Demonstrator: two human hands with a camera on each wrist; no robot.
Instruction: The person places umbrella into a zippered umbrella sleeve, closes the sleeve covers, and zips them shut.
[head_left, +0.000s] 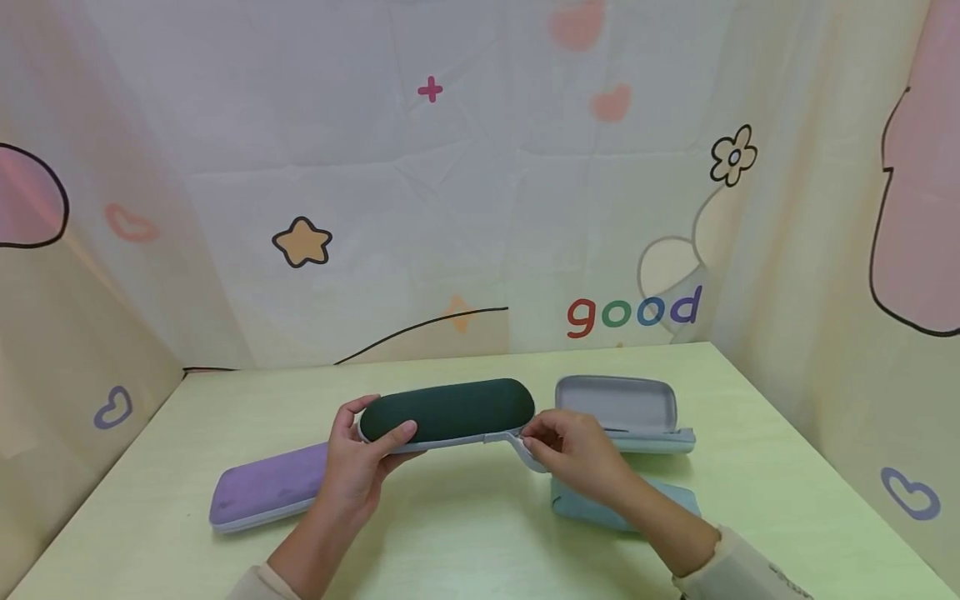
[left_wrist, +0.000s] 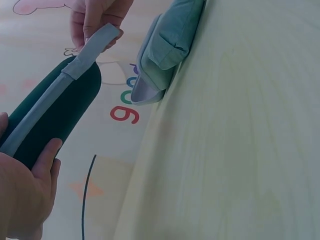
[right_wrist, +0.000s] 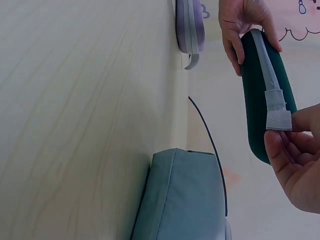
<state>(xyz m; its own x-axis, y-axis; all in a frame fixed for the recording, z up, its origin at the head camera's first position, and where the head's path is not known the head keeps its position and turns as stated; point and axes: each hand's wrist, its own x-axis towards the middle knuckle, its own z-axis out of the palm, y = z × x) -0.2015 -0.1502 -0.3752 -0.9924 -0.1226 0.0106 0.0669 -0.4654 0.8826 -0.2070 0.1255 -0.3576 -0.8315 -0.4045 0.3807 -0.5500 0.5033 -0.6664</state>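
Note:
A dark green oblong zip case (head_left: 450, 412) with a pale grey zipper band is held up above the table. My left hand (head_left: 358, 467) grips its left end, thumb over the dark face and fingers behind. At the other end, my right hand (head_left: 573, 450) pinches beside the grey fabric strap (left_wrist: 100, 42), which sticks out past the case's end. The right wrist view has thumb and finger at the strap's ribbed end (right_wrist: 279, 120). The case looks closed. What small piece sits between the right fingertips is hidden.
A purple zip case (head_left: 270, 483) lies on the table (head_left: 450, 533) at left, partly behind the left hand. An open grey case (head_left: 618, 404) stands at the right, behind the right hand. A teal fabric pouch (head_left: 581, 508) lies nearer, under the right forearm. Printed curtains surround the table.

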